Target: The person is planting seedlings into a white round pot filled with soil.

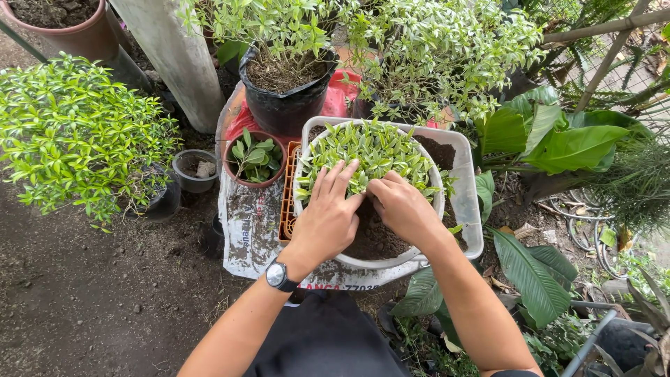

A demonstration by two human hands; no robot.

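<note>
Hands (328,216) press potted soil (370,237); garden ground (105,293).

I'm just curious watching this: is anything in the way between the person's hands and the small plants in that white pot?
Nothing visible: the left hand and right hand already rest on the soil among the cuttings in the white pot.

To my far side a black pot (285,105) of twiggy green growth sits on something red (335,98), and just beside it a small brown pot (255,159) holds a few broad-leaved seedlings. A bushy bright-green shrub (73,132) fills the left, with a little grey pot (194,169) (a pale lump lies inside) near its edge. A terracotta pot (70,28) stands top left beside a pale post (178,59). Big glossy leaves (565,143) spread on my right.
</note>
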